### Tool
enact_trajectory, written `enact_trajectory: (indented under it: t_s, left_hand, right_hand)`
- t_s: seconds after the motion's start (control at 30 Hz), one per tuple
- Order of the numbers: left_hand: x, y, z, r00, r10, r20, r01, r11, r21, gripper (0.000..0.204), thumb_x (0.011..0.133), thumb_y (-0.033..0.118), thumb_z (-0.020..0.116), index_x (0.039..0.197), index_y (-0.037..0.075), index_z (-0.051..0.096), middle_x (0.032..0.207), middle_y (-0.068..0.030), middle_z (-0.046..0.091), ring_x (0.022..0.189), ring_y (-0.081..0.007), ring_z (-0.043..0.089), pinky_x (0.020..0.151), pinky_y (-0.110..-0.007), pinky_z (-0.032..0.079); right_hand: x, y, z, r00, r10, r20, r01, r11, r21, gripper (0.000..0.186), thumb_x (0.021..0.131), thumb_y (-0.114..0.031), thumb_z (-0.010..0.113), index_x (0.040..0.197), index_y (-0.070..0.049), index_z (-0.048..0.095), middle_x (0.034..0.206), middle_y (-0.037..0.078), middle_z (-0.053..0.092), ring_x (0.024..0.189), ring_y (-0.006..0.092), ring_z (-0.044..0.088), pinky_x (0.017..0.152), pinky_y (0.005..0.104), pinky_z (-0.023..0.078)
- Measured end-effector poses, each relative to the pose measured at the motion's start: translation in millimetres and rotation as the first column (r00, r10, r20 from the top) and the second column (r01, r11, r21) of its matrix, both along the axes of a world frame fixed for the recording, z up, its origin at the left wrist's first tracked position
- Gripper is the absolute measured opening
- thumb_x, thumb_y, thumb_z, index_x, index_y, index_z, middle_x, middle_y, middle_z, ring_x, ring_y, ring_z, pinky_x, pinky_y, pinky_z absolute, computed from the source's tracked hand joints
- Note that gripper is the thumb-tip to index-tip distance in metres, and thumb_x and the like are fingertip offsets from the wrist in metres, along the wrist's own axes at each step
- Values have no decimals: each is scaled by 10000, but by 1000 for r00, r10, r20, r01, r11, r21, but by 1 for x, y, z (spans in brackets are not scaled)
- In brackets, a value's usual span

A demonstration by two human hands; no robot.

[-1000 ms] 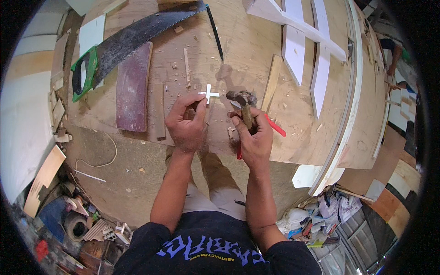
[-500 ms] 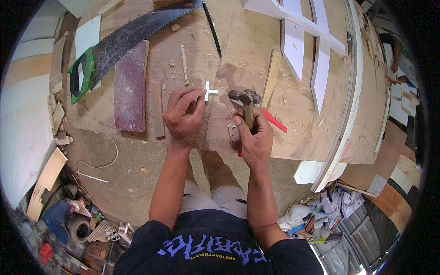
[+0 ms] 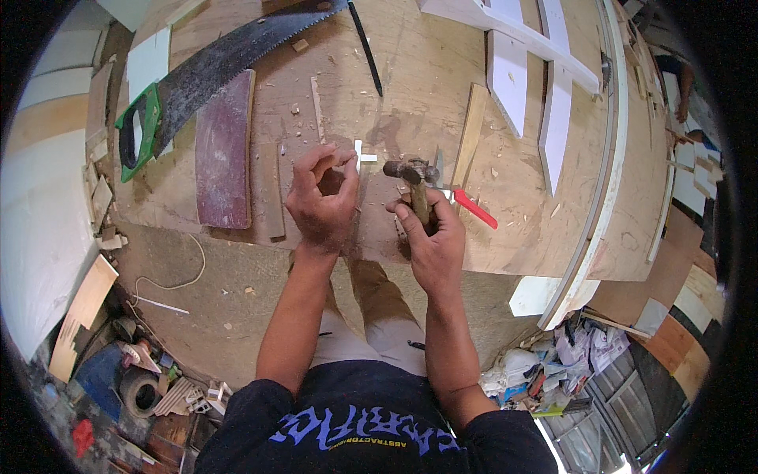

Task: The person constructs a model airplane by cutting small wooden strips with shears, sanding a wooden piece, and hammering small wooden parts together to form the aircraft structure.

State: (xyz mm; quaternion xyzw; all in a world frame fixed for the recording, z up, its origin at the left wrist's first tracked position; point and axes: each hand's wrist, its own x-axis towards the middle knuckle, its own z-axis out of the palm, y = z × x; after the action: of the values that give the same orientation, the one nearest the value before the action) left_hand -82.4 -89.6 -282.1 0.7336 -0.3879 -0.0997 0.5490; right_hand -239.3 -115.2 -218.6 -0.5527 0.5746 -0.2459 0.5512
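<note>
My right hand (image 3: 438,249) grips a hammer (image 3: 418,197) by its wooden handle, close under the dark metal head. Thumb and forefinger of my left hand (image 3: 322,201) form a ring with their tips pressed together; whatever they pinch is too small to make out. Right beside those fingertips is a small white cross-shaped piece (image 3: 366,158), seemingly flat on the wooden worktop (image 3: 316,43). Partly hidden behind the hammer and my right hand lies a red-handled tool (image 3: 477,210) with a pointed metal blade.
A green-handled handsaw (image 3: 213,83), a dark red board (image 3: 224,150) and thin wood strips lie at left. A black pencil (image 3: 365,49) points toward me. White-painted slats (image 3: 557,118) stand joined at far right, near a long white edge strip (image 3: 612,158). Wood chips are scattered about.
The hammer head has shifted left and slightly down, baring the red-handled tool's blade. My left hand has drawn slightly left, its finger ring more open to view. The cross-shaped piece stays put.
</note>
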Motion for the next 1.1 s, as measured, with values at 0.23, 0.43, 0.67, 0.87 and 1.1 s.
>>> enact_trajectory:
  t_s: [0.23,0.43,0.67,0.87,1.1]
  left_hand:
    - [1,0,0,1000,-7,17,8,1000,-3,430,860,-23,790,1201,73,545,954,-96,792,827,-157,763,698,-283,598]
    - [0,0,2,1000,-19,7,18,999,42,423,861,0,802,1188,58,539,954,-111,785,860,-184,775,734,-306,613]
    - [-1,1,3,999,-7,35,4,996,92,411,858,15,810,1159,50,531,934,-114,780,850,-203,781,732,-314,619]
    - [-2,0,-4,1000,-11,-7,11,1000,15,402,861,18,811,1137,53,521,926,-114,779,837,-204,781,726,-312,618]
    - [-1,0,-3,999,-31,15,31,999,8,406,858,-1,811,1134,53,518,930,-112,772,846,-198,781,729,-310,618]
  right_hand:
    - [-1,0,-3,1000,24,-19,-24,1000,-17,214,958,-158,769,1128,-44,709,943,51,778,863,112,692,789,297,538]
    - [-1,0,-1,999,30,-25,-30,999,-14,228,950,-167,778,1131,-45,713,937,58,777,844,125,693,785,300,539]
    - [0,2,-2,998,51,-23,-52,999,-3,213,960,-146,765,1128,-36,693,955,52,768,842,110,668,775,286,526]
    - [0,1,0,996,87,-33,-87,996,2,168,999,-117,721,1120,-24,650,945,24,754,787,56,595,684,228,481]
    - [1,1,-2,997,72,-15,-71,997,16,157,1011,-121,708,1120,-25,650,942,17,752,755,51,580,646,220,466]
